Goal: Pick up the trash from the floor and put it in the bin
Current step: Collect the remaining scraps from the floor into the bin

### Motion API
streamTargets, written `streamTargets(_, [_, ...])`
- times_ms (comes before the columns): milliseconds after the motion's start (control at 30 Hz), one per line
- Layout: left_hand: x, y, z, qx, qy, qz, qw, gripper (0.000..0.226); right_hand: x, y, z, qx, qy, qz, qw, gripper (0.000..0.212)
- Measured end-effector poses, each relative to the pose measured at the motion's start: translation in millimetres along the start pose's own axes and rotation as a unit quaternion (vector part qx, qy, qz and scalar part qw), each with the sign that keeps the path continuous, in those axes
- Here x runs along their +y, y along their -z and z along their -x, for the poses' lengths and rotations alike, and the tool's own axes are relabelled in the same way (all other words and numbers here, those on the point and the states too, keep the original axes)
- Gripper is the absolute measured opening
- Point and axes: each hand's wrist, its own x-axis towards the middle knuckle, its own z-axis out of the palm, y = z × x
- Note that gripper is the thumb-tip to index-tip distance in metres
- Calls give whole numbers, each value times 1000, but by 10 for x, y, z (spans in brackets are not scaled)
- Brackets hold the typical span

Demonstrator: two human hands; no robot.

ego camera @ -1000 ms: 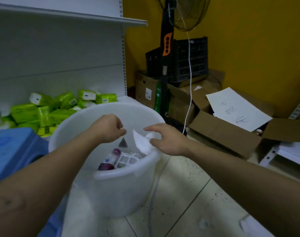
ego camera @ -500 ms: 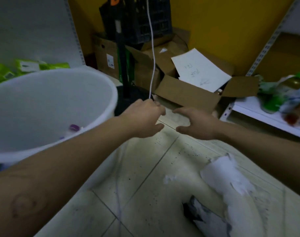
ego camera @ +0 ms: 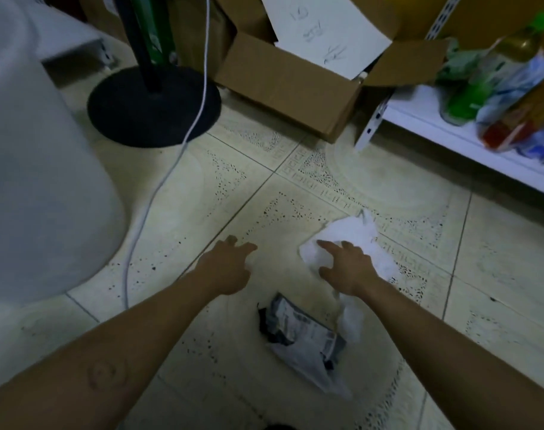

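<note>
A crumpled white paper (ego camera: 352, 240) lies on the tiled floor right of centre. My right hand (ego camera: 346, 266) is spread over its near part, fingers straight and touching it. My left hand (ego camera: 228, 265) hovers open just above the bare floor to the left of the paper, holding nothing. A crumpled black-and-white printed wrapper (ego camera: 304, 339) lies on the floor below and between my hands. The white plastic bin (ego camera: 38, 187) stands at the left edge; its inside is out of view.
A black round fan base (ego camera: 154, 103) with a white cable (ego camera: 159, 187) trailing over the floor stands beyond the bin. An open cardboard box (ego camera: 289, 79) with a white sheet sits at the back. A low white shelf (ego camera: 469, 144) with bottles is at the right.
A second ago my right hand held white paper over the bin. Both hands have since left the bin and dropped to the floor, the right landing on another white paper.
</note>
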Motion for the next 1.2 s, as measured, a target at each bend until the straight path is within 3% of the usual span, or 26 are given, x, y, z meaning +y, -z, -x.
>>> streamTargets(200, [-107, -364, -42, 38, 63, -13, 997, 58, -99, -322, -42, -7, 45, 8, 999, 77])
streamTargets(367, [-194, -542, 11, 137, 37, 31, 989, 26, -210, -473, 44, -5, 109, -3, 994, 49])
streamTargets(467, [-230, -624, 45, 183, 10, 79, 980, 11, -279, -504, 75, -19, 106, -74, 991, 23])
streamTargets(567, [-203, -602, 62, 196, 23, 115, 974, 24, -360, -418, 94, 17, 139, -111, 984, 25])
streamTargets(633, [-189, -519, 61, 195, 38, 139, 970, 23, -431, -296, 119, 64, 151, -165, 972, 16])
streamTargets(700, [-184, -404, 69, 199, 36, 171, 964, 21, -494, -179, 139, 93, 138, -235, 958, 13])
streamTargets(767, [-189, -273, 102, 202, 22, 194, 960, 29, -537, -54, 158, 67, 82, -315, 943, 19])
streamTargets(900, [-202, 53, 197, 214, 7, 191, 958, 33, -614, 190, 204, 5, 18, -461, 887, 10])
streamTargets(1000, [-217, 372, 284, 231, -6, 192, 954, 31, -711, 404, 263, -3, 11, -554, 832, 21])
streamTargets(1100, [-211, 802, 410, 259, -35, 207, 943, 25, -824, 747, 329, -86, 62, -668, 737, 23])
streamTargets(1167, [-189, 1155, 513, 285, -52, 190, 938, 20, -923, 1063, 340, -141, 83, -736, 656, 41])
streamTargets(1200, [-173, 1345, 573, 299, -60, 179, 935, 17, -984, 1238, 348, -145, 97, -743, 646, 44])
